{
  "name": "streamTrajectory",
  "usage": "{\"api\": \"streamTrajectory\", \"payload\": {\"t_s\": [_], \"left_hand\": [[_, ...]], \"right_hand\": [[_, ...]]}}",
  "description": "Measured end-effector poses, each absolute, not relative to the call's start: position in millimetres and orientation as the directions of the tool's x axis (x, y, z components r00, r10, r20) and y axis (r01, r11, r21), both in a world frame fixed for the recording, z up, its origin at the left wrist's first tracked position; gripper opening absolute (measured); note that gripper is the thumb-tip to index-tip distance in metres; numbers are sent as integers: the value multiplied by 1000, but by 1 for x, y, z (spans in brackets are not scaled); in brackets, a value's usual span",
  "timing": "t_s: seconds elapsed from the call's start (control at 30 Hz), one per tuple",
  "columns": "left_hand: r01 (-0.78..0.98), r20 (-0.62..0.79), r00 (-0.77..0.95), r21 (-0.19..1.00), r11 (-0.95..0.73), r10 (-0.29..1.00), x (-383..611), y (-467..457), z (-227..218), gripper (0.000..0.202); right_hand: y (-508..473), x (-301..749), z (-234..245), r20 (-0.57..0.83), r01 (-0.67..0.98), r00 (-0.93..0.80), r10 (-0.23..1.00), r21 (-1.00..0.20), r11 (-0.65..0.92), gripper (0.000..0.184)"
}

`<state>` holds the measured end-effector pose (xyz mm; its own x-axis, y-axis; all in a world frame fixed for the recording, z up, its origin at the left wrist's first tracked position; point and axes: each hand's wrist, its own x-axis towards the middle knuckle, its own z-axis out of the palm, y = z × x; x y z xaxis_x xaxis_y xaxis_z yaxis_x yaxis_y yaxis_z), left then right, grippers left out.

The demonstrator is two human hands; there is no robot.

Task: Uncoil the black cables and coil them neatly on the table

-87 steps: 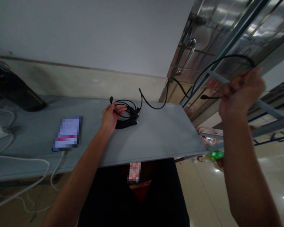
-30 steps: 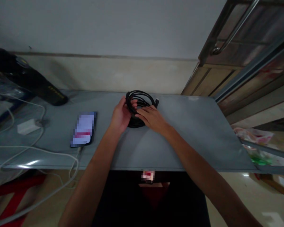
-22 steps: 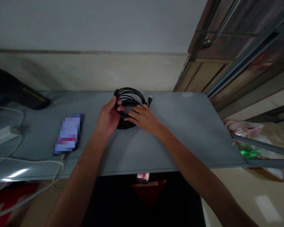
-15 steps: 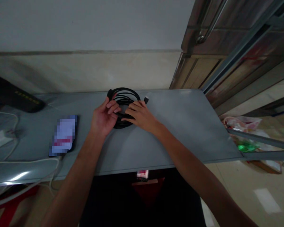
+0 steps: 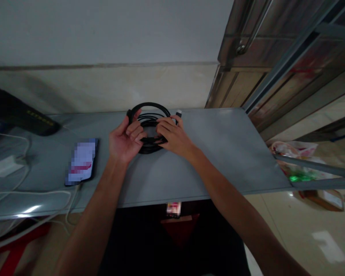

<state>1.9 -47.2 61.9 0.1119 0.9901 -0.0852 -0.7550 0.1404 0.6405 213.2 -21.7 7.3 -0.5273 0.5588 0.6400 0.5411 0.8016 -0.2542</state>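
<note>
A black cable coil [image 5: 148,108] is held upright over the grey table [image 5: 224,153] near its far edge. My left hand [image 5: 123,138] grips the coil's left side, with one plug end poking up beside the thumb. My right hand [image 5: 174,136] clasps the right side of the coil, fingers curled over the loops. A second plug end with a pale tip [image 5: 178,113] sticks out just past my right fingers. The coil's lower part is hidden behind both hands.
A phone [image 5: 81,162] with a white cord lies left of my left arm. A white charger block [image 5: 4,167] and cords lie at the far left, and a black device [image 5: 25,117] leans by the wall. Metal frames and a bagged heap [image 5: 296,168] stand right.
Earlier my right hand held the cable's loose end high to the right; it has come in and joined the coil. Both hands now close on the coil and tilt it up.
</note>
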Motion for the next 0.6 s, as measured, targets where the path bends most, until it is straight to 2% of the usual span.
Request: {"api": "streamTrajectory", "payload": {"t_s": [0.1, 0.2, 0.37, 0.5, 0.6], "left_hand": [[-753, -94, 134, 637, 164, 986, 1, -49, 65, 49], [-746, -122, 154, 636, 196, 981, 1, -50, 67, 51], [-727, -151, 230, 630, 273, 961, 0, -51, 67, 54], [-706, -161, 306, 623, 337, 938, 4, -54, 71, 53], [-680, -169, 293, 655, 329, 941, 10, -54, 74, 49]], "right_hand": [[-21, 214, 9, 691, 576, -437, 576, -277, 769, 21], [-21, 215, 14, 733, 609, -353, 581, -292, 738, 21], [-18, 218, 17, 809, 641, -210, 549, -310, 702, 32], [-11, 222, 14, 812, 594, -186, 553, -355, 722, 42], [-9, 222, 12, 796, 531, -201, 571, -401, 746, 46]]}}
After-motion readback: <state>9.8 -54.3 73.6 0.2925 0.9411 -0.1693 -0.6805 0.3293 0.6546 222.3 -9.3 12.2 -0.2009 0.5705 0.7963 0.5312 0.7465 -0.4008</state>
